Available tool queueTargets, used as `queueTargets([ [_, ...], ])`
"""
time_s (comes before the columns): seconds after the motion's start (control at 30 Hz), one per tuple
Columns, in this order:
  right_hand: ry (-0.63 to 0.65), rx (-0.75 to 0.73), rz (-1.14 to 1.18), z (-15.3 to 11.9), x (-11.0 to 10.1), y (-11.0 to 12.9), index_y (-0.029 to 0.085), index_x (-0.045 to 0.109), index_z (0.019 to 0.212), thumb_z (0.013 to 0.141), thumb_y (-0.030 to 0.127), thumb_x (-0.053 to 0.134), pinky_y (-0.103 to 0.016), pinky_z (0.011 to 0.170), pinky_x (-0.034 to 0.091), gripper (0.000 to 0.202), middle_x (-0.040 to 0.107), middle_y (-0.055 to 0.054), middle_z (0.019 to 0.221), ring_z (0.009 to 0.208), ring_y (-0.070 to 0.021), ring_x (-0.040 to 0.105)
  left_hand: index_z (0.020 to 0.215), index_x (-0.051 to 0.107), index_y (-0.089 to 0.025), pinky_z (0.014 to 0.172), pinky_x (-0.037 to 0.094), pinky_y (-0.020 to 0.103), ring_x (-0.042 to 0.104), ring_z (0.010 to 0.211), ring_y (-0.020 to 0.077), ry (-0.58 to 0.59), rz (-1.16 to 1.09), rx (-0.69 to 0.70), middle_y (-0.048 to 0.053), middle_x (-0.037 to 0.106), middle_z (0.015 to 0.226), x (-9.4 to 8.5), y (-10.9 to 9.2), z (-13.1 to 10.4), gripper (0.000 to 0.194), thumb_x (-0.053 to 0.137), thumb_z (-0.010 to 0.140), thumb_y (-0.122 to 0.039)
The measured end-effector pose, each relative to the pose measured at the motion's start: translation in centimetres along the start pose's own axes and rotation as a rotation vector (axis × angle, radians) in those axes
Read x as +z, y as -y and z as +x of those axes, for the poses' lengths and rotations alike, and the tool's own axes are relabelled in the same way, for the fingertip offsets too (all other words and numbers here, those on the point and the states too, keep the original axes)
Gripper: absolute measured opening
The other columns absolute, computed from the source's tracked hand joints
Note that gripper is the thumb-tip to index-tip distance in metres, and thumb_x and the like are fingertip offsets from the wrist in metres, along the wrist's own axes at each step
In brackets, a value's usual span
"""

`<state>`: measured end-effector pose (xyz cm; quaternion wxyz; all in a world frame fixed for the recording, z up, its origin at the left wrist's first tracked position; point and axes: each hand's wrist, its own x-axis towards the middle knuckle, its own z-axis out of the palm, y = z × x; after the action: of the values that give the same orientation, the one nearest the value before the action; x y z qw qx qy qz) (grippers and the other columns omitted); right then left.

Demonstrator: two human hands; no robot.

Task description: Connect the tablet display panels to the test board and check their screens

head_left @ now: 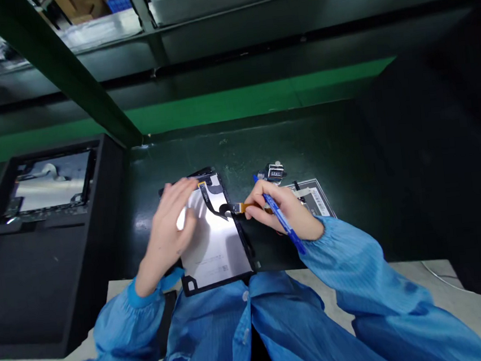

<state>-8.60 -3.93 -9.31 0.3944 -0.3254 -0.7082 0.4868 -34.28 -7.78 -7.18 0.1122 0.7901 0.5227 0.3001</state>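
A display panel with a silvery white back and black frame lies on the dark bench at its front edge. My left hand lies over the panel's left upper part, fingers stretched out and thumb apart. My right hand is closed in a pinch on the orange end of a flex cable, just right of the panel. A black ribbon runs from the panel's top toward that end. A blue pen is also held in my right hand, slanting across it.
Beyond my right hand lie a small metal counter and a flat labelled part, partly hidden. A black foam tray at left holds another panel. A green post rises behind. Something large and black stands at right.
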Motion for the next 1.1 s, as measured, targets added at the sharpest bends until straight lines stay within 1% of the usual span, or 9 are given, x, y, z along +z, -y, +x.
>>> queueTargets([
  [0.1,0.041,-0.063,-0.102,0.0,0.7,-0.2,0.022,0.038,0.077,0.088,0.017,0.059,-0.022,0.061,0.042,0.024,0.065,0.001,0.078,0.065,-0.0112,0.062,0.108,0.075,-0.019,0.100,0.053,0.041,0.070,0.107,0.0242,0.148,-0.355,-0.124,0.009,0.078,0.109,2.0,-2.5,1.9,0.030,0.056,0.086,-0.013],
  [0.23,0.070,-0.158,-0.154,0.0,1.1,-0.5,0.022,0.040,0.077,0.088,0.015,0.057,-0.022,0.059,0.039,0.022,0.062,0.002,0.075,0.063,-0.0099,0.055,0.078,0.072,-0.018,0.077,0.053,0.031,0.068,0.078,0.0185,0.311,-0.639,-0.335,0.003,0.075,0.079,3.6,-2.7,2.5,0.013,0.059,0.077,-0.014],
  [0.5,0.075,-0.084,-0.048,-0.4,2.2,-0.7,0.022,0.040,0.076,0.090,0.020,0.058,-0.024,0.057,0.038,0.024,0.061,0.002,0.072,0.058,-0.0102,0.052,0.074,0.068,-0.017,0.071,0.049,0.029,0.063,0.072,0.0164,0.406,-0.791,-0.421,0.003,0.071,0.074,3.2,-1.9,2.4,0.015,0.070,0.081,-0.031],
  [0.67,-0.277,-0.027,-0.108,0.0,-0.2,-1.2,0.024,0.045,0.081,0.093,0.029,0.063,-0.033,0.072,0.050,0.022,0.068,-0.002,0.084,0.076,-0.0179,0.066,0.088,0.072,-0.019,0.097,0.053,0.041,0.071,0.090,0.0208,0.215,-0.471,-0.166,0.007,0.077,0.090,1.6,-1.8,-0.8,0.017,0.060,0.094,-0.029],
  [0.77,-0.558,0.006,-0.276,1.0,-3.1,-3.2,0.025,0.052,0.096,0.089,0.035,0.070,-0.045,0.099,0.049,0.022,0.071,-0.007,0.108,0.104,-0.0251,0.066,0.131,0.063,-0.016,0.120,0.032,0.059,0.059,0.132,0.0324,0.442,-0.113,0.112,0.018,0.066,0.137,1.1,-1.6,-4.7,0.052,0.073,0.086,-0.039],
  [0.83,-0.521,0.082,-0.211,1.7,-4.6,-4.8,0.025,0.052,0.098,0.085,0.043,0.073,-0.047,0.102,0.048,0.031,0.071,-0.008,0.113,0.108,-0.0261,0.066,0.154,0.038,-0.013,0.122,0.023,0.066,0.030,0.152,0.0400,0.606,0.142,0.172,0.026,0.037,0.161,1.4,-1.6,-6.9,0.096,0.084,0.073,-0.034],
  [0.9,-0.420,0.180,-0.024,2.2,-5.2,-6.0,0.024,0.052,0.097,0.084,0.051,0.073,-0.045,0.100,0.050,0.036,0.072,-0.008,0.113,0.107,-0.0250,0.067,0.160,0.024,-0.012,0.121,0.024,0.066,0.014,0.155,0.0412,0.695,0.313,0.206,0.028,0.022,0.165,1.5,-1.6,-8.1,0.107,0.081,0.069,-0.017],
  [1.0,-0.348,0.306,0.235,2.7,-5.5,-6.5,0.024,0.054,0.097,0.079,0.051,0.078,-0.042,0.098,0.051,0.040,0.073,-0.007,0.114,0.108,-0.0231,0.068,0.159,0.027,-0.012,0.121,0.032,0.060,0.015,0.154,0.0386,0.699,0.378,0.290,0.025,0.026,0.165,0.1,-1.8,-8.1,0.094,0.063,0.074,-0.001],
  [1.1,-0.381,0.410,0.405,3.1,-5.8,-6.3,0.024,0.056,0.096,0.069,0.045,0.085,-0.038,0.093,0.053,0.045,0.074,-0.005,0.113,0.107,-0.0217,0.068,0.158,0.033,-0.014,0.118,0.042,0.048,0.036,0.150,0.0305,0.521,0.360,0.337,0.018,0.044,0.158,-3.5,-2.3,-6.6,0.074,0.051,0.086,-0.003],
])
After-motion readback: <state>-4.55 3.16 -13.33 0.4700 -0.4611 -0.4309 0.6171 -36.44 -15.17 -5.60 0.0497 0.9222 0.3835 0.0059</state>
